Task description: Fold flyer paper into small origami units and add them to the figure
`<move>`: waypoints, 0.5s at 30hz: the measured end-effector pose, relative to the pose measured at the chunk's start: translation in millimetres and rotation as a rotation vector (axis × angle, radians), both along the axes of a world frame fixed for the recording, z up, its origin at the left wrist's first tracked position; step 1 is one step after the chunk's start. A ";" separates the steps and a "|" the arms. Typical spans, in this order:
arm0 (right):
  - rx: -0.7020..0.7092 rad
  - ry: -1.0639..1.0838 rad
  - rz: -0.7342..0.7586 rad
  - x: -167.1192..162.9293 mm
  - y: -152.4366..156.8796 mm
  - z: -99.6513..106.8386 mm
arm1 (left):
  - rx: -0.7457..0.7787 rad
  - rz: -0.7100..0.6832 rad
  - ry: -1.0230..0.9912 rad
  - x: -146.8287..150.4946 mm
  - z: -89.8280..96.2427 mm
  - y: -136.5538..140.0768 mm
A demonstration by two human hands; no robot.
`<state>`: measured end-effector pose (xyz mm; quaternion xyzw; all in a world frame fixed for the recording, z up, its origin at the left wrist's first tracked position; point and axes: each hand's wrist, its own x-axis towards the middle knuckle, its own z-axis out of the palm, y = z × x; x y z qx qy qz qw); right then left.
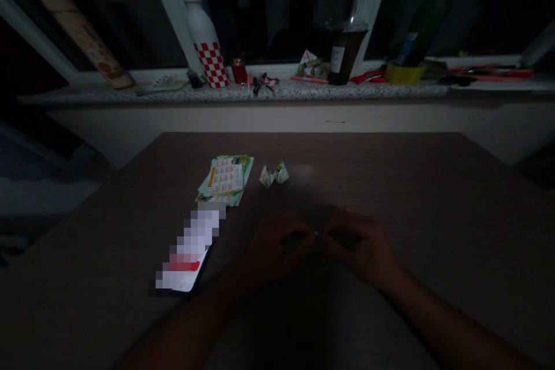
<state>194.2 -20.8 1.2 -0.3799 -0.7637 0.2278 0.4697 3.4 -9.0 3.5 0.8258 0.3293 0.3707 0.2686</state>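
My left hand [280, 243] and my right hand [362, 243] meet low over the dark wooden table [455, 202]. Thumb and fingers are pinched together on both, tip to tip. Between the fingertips a tiny pale piece [316, 233] shows; the dim light and the fingers hide what it is. Just beyond the hands stand two small folded paper shapes [274, 176] with green and white print. To the left lies a stack of printed leaflets [226, 176], slightly fanned. Nearer to my left forearm is a phone [193, 257] with its screen lit.
Along the granite windowsill [295, 91] stand a red-and-white checked bottle [210, 49], a tall tan tube [87, 40], a small red jar [238, 71], a dark lidded cup [341, 55] and a green bottle [433, 14]. Another folded paper shape [309, 61] sits there too, among pens and clips.
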 end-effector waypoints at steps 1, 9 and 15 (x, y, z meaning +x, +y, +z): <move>0.001 -0.004 -0.009 -0.6 -0.2 0.0 | 0.042 -0.001 0.031 1.7 -0.7 -0.8; -0.047 -0.069 -0.101 -6.9 0.2 3.6 | 0.246 0.027 0.060 4.3 -3.6 -3.9; -0.198 -0.065 -0.097 1.2 4.9 -5.6 | 0.091 0.244 0.013 -4.7 3.7 -3.9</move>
